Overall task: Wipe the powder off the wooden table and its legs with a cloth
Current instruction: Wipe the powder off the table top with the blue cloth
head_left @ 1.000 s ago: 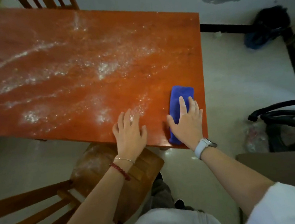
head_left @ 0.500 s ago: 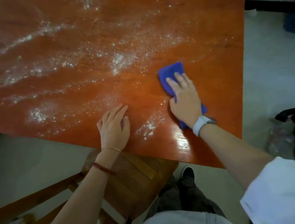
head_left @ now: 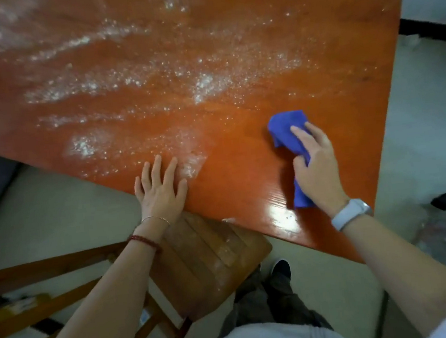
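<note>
The right hand (head_left: 317,169) is pressing the blue cloth (head_left: 287,128) flat on the surface (head_left: 237,106), its grip curled over the bunched fabric. The left hand (head_left: 161,188) is bracing, fingers spread. Powder (head_left: 204,84) is lying toward 11 o'clock; a fast sweep could fling it onto the chair (head_left: 212,256).

The light is dim and cool. A white glare patch sits at five o'clock on the glossy orange-brown wooden bench (head_left: 303,81), beside the blue cloth (head_left: 285,131). Motion blur smears the far powder towards eleven o'clock. Wide-angle distortion bends the bench edges; the corners darken.
</note>
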### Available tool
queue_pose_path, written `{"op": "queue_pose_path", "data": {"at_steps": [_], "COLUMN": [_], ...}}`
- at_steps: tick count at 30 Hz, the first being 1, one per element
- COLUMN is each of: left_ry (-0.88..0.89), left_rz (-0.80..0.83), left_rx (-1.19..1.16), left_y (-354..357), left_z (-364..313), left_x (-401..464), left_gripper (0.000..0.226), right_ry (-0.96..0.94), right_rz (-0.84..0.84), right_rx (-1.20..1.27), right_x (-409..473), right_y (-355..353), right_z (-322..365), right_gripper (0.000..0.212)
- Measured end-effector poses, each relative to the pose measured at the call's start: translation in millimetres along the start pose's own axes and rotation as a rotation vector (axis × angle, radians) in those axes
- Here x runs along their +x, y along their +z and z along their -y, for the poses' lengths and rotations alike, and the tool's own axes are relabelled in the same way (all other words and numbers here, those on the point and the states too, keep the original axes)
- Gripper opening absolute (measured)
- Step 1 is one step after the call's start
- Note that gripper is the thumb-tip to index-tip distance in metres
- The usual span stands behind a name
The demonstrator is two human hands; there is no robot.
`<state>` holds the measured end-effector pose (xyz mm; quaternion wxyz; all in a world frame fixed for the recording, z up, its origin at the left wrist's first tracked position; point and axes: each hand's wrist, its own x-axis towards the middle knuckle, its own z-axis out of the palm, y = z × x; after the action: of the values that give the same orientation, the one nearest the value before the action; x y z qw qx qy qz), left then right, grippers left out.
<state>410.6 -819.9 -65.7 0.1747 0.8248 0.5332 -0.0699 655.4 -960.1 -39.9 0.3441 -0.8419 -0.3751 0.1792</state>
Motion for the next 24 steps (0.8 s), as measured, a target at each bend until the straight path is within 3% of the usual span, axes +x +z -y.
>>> {"op": "queue_pose_path", "data": {"at_steps": [2, 4, 7, 8, 10, 12, 14, 18, 21, 24], "left_ry": [0.016, 0.025, 0.049, 0.06, 0.087, 0.128, 0.181, 0.158, 0.038, -0.051], "left_rz": [-0.006, 0.0, -0.029, -0.041, -0.034, 0.005, 0.021, -0.115, -0.174, -0.121], "left_rx": [-0.01, -0.019, -0.078, -0.104, -0.129, -0.116, -0.1, -0.19, -0.117, -0.088], "left_y": [-2, -3, -5, -7, -12, -19, -25, -31, -34, -29], "left_z": [3, 7, 16, 19, 27, 35, 40, 45, 54, 73], "left_x": [1, 2, 3, 4, 6, 10, 14, 23, 41, 50], "left_gripper": [0.051, 0.049, 0.044, 0.042, 0.04, 0.04, 0.042, 0.047, 0.047, 0.048], "right_ry": [0.088, -0.066, -0.522, -0.593, -0.538, -0.33, -0.168, 0.047, 0.265, 0.124], "right_rz": [-0.038, 0.014, 0.326, 0.479, 0.689, 0.594, 0.345, -0.108, -0.205, -0.116], "right_rx": [-0.126, -0.271, -0.215, -0.149, 0.018, 0.145, 0.213, 0.048, -0.138, -0.303], "right_x": [7, -8, -69, -89, -105, -93, -64, 3, 36, 34], "right_y": [21, 52, 89, 94, 87, 69, 48, 36, 57, 103], "right_z": [1, 12, 38, 44, 48, 53, 58, 43, 39, 66], "right_gripper": [0.055, 0.058, 0.056, 0.054, 0.055, 0.056, 0.054, 0.053, 0.057, 0.061]}}
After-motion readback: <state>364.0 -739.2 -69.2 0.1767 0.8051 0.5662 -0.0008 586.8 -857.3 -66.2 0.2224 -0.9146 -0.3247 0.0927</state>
